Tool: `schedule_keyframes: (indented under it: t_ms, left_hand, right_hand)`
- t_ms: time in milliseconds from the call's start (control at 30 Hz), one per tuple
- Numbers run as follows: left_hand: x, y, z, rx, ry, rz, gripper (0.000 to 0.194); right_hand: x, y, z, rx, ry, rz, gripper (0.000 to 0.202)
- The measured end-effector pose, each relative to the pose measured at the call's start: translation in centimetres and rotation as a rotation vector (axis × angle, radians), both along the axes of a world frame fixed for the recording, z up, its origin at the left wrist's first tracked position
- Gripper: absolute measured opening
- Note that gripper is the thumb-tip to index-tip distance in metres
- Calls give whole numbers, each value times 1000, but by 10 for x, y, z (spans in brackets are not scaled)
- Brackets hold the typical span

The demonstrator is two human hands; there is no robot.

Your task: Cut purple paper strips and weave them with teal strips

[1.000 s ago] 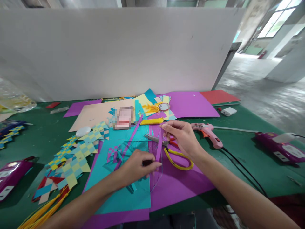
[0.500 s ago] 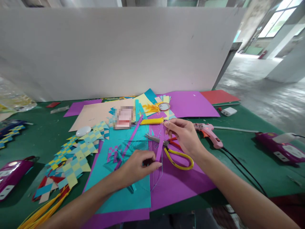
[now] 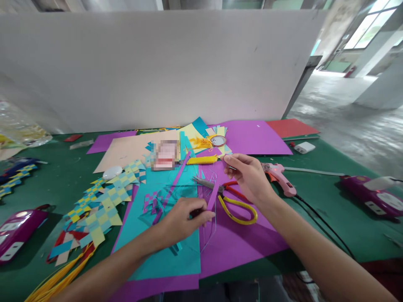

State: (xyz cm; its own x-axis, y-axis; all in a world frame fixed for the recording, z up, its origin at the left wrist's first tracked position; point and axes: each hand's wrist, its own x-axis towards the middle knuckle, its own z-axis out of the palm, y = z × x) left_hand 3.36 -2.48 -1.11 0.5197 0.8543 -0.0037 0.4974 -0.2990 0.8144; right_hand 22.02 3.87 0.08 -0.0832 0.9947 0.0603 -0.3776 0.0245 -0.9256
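Clamping a purple strip (image 3: pixel 214 197) in its grip, the left hand (image 3: pixel 187 216) sits near the right hand (image 3: pixel 247 176), whose fingertips meet, contents unclear; pixelation leaves a card (image 3: pixel 165 155) unreadable.

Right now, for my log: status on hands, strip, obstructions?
Left hand pinching purple strip. Right hand near strip's upper end, grip unclear. Red-and-yellow-handled tool close by.

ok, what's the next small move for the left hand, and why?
Probably ease the purple strip toward the left, clear of the scissors: the left hand pinches its lower part, and from this view it crosses the blades. Whether the right hand grips the upper end is hard to tell, so I'd go gently.
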Motion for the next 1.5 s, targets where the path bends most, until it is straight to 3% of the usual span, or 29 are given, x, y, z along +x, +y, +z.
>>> schedule_keyframes:
  t_ms: [200,367,467,533,667,767,833,933,1067,1200,1333,1500]
  left_hand:
    - [-11,2,-1,33,-55,31,38]
    - [-40,23,3,-29,-382,219,32]
    - [-54,34,2,89,-617,295,30]
    - [-58,39,0,153,-662,332,28]
    - [-60,43,0,270,-485,458,38]
    - [-61,48,0,417,-57,535,39]
    - [-63,52,-2,523,251,499,31]
    - [-64,56,-11,539,471,447,24]
    - [-64,56,-23,540,583,411,33]
    - [-63,56,-25,487,579,424,32]
    - [-61,55,-21,433,528,475,32]
    - [-60,57,-20,404,456,493,31]
  right_hand:
    - [2,3,-3,-49,66,39,12]
    - [4,3,-2,3,12,29,18]
    - [2,0,-2,16,-79,63,22]
    - [1,-2,-2,10,-106,83,23]
    - [0,-3,-3,-26,-75,91,23]
    - [0,-3,-5,-60,-122,135,21]
    - [-2,-4,-7,-53,-273,239,19]
    - [-9,-8,-13,94,-610,340,17]
    - [-18,-16,-19,308,-1041,215,17]
    - [-18,-21,-21,365,-1234,277,21]
    - [-15,-22,-25,379,-1196,409,27]
    - [-10,-18,-19,336,-944,677,27]
